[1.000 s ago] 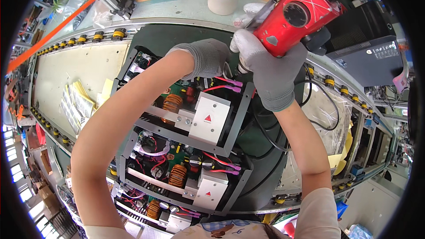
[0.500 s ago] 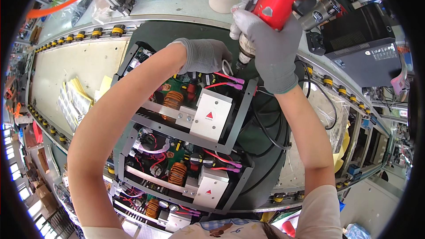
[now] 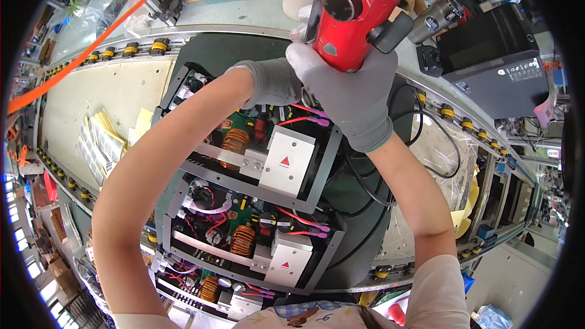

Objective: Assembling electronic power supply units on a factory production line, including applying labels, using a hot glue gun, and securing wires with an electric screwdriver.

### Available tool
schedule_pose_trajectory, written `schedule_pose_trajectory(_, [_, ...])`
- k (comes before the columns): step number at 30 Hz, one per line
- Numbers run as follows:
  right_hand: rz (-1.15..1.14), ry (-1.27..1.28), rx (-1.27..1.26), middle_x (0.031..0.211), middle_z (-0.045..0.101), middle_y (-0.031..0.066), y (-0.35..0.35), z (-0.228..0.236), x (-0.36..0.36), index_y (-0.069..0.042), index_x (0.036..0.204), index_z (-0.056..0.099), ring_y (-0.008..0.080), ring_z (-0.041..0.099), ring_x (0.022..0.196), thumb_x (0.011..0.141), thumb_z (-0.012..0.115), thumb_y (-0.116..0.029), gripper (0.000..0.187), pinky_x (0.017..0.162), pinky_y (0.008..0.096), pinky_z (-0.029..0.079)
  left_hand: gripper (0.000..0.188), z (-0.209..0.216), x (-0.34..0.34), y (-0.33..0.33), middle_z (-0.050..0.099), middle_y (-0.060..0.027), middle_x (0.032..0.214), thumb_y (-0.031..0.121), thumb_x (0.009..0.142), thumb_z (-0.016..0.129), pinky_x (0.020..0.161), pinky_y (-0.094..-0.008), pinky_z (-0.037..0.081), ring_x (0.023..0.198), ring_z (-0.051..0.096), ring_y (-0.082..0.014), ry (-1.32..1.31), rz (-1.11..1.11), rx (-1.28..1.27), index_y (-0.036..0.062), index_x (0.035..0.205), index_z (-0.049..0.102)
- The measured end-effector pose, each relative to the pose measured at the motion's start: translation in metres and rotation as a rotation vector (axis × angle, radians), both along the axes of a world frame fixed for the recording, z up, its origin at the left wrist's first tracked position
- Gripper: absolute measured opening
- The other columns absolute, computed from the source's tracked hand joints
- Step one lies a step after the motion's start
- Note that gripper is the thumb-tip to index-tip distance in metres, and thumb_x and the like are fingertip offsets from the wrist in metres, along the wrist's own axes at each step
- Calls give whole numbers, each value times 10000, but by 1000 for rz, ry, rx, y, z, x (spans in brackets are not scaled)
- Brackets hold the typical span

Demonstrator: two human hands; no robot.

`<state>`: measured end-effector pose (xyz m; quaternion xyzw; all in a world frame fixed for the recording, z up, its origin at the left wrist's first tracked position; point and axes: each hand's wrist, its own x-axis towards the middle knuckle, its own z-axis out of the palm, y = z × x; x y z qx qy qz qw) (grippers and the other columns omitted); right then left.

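My right hand (image 3: 347,88), in a grey glove, is wrapped round a red power drill (image 3: 359,18) held above the far right corner of the farthest open electronics chassis (image 3: 323,170). The drill's lower end is hidden behind the hand. My left hand (image 3: 274,82), also gloved, is curled over that chassis's far side, beside my right hand. Its fingertips are mostly hidden, and what they grip cannot be made out. Inside the chassis are a copper coil (image 3: 235,141), a silver metal block (image 3: 287,161) with a red triangle label, and red wires with purple connectors (image 3: 317,120).
Two similar chassis stand nearer me, one with another metal block (image 3: 289,259). Black cables (image 3: 365,176) run along the right. A conveyor with yellow rollers (image 3: 159,45) surrounds the dark green mat (image 3: 244,45). An orange hose (image 3: 91,49) crosses the far left; a black computer case (image 3: 496,61) stands right.
My right hand and the drill have moved left and nearer, up against my left hand. My left hand has shifted slightly left. The orange hose has swung lower.
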<state>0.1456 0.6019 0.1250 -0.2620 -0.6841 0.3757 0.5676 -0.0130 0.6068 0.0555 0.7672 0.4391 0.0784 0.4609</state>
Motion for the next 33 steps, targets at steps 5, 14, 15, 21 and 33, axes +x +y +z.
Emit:
schedule_pose_trajectory(5, [-38,-164,143,825,680,62,-2,2,-2,-10,959,614,143,654,707,677,744,-51,313,674,280,540,320,-11,2,4,637,-123,1160,246,956,502,908,-348,463,983,611,-254,76,59,-95,79,1211,597])
schedule_pose_trajectory(14, [114,-214,14,829,704,52,-3,0,-10,0,966,651,121,670,736,694,746,-53,293,695,274,550,369,-36,8,13,586,-80,1247,302,959,473,959,-327,440,1069,574,-233,362,-77,167,110,1267,540])
schedule_pose_trajectory(15, [92,-227,16,827,703,52,-2,0,-11,-2,962,654,122,669,733,694,747,-57,289,689,274,547,355,-36,7,12,594,-86,1224,286,953,479,947,-329,443,1052,579,-236,348,-72,147,103,1248,551])
schedule_pose_trajectory(21, [-28,-206,20,724,654,95,8,1,-12,-10,892,614,221,659,633,667,713,-134,275,611,322,534,276,-25,9,10,639,-122,1085,192,914,511,871,-339,462,945,606,-256,241,-46,50,62,1134,616])
schedule_pose_trajectory(33, [40,-41,-231,674,645,59,18,-1,5,-11,834,614,139,634,609,688,733,-135,226,602,288,518,199,-19,10,3,669,-144,853,134,886,536,770,-339,472,772,600,-219,-3,110,-116,29,986,673])
